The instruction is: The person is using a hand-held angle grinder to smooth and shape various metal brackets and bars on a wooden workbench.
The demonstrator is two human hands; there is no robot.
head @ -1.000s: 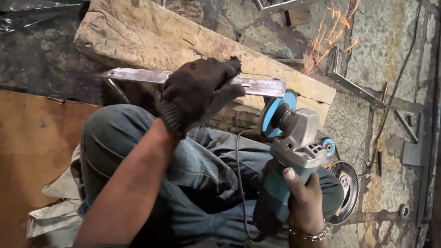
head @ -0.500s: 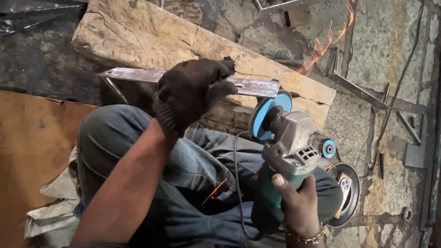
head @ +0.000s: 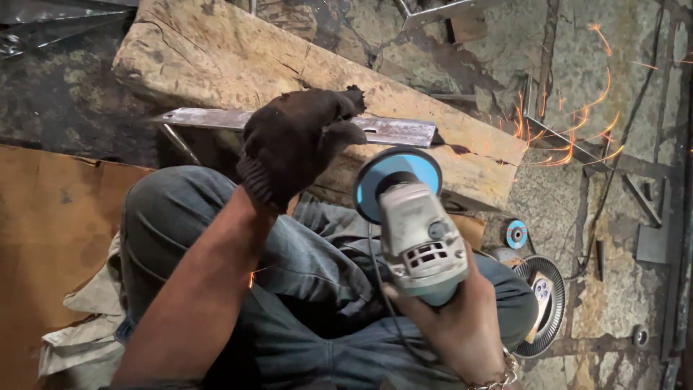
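Grinding looked mid-way: right hand [head: 462, 325] w/ clenched grip on grinder [head: 415, 231], disc at bar [head: 303, 121] edge, sparks [head: 570, 141] flying. Gloved left hand [head: 296, 144] pressed bar onto beam [head: 238, 65], grip unclear; finish not judgeable.

One angle grinder [head: 415, 231], one blue flap disc [head: 397, 173] mounted on it. One flat steel bar [head: 390, 131] across one wooden beam [head: 238, 61]. Right of the beam: one small blue disc [head: 517, 234], one large round disc [head: 550, 318]. One dark work glove [head: 292, 144]. One cardboard sheet [head: 50, 231].
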